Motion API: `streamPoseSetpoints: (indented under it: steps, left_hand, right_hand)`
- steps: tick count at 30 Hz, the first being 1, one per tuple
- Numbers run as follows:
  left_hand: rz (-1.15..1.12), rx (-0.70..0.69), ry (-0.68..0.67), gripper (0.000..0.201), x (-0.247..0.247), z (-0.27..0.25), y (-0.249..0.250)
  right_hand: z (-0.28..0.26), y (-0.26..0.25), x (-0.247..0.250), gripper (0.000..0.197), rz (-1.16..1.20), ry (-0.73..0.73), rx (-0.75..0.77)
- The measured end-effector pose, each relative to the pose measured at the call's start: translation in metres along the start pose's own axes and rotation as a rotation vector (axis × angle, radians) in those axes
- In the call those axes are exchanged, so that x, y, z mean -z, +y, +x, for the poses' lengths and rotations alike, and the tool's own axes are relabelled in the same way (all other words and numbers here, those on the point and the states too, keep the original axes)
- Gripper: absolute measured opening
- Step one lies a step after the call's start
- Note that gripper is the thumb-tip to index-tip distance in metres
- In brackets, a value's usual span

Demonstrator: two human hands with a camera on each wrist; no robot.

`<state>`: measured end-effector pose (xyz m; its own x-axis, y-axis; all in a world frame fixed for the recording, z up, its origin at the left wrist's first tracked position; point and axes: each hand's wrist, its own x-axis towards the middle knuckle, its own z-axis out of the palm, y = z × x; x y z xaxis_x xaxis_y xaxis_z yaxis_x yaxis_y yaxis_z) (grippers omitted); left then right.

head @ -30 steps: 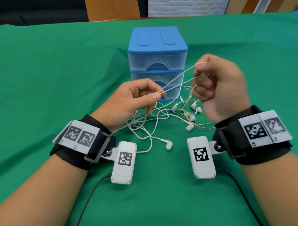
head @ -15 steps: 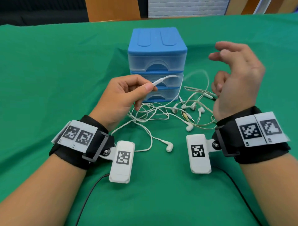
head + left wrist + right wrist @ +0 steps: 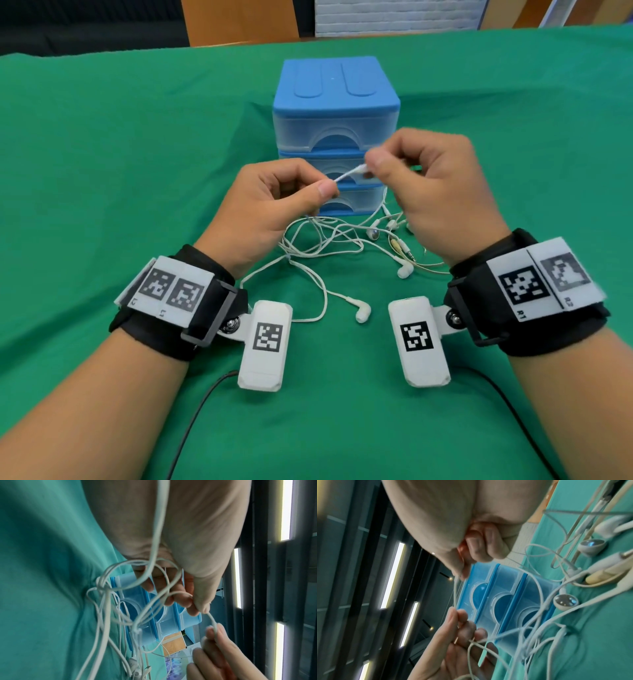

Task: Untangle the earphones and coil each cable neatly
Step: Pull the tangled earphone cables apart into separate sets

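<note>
A tangle of white earphone cables (image 3: 322, 240) lies on the green cloth in front of a blue drawer unit. Several earbuds lie around it, one (image 3: 362, 311) nearest me and one (image 3: 405, 270) to the right. My left hand (image 3: 327, 192) pinches a white cable end between thumb and forefinger, raised above the tangle. My right hand (image 3: 371, 168) pinches the white plug piece (image 3: 356, 170) of that same cable, just right of the left hand. In the left wrist view the cable (image 3: 212, 622) runs between both hands. Loops hang below the left hand (image 3: 137, 588).
A small blue three-drawer unit (image 3: 335, 113) stands right behind the hands. A cream-coloured plug and jack (image 3: 399, 246) lie in the tangle by the right wrist. Green cloth (image 3: 137, 171) covers the table. Black wrist-camera leads (image 3: 195, 411) run toward me.
My right hand, open and raised half a second ago, has come down leftward and pinched the plug piece. A second ago both hands held stretched loops apart; the left hand has kept its pinch.
</note>
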<state>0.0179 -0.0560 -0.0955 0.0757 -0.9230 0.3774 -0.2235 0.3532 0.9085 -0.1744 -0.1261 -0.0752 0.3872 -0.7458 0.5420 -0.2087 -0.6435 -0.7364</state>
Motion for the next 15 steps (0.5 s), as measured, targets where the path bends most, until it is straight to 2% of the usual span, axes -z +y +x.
streamPoseSetpoints:
  steps: [6, 15]
  left_hand:
    - [0.034, 0.042, -0.034, 0.013, 0.004, 0.001, -0.004]
    - [0.004, 0.042, -0.061, 0.014, 0.004, -0.001, -0.004]
  right_hand:
    - [0.011, 0.006, 0.01, 0.026, 0.443, 0.465, -0.138]
    - [0.011, 0.011, 0.02, 0.028, 0.515, 0.781, -0.212]
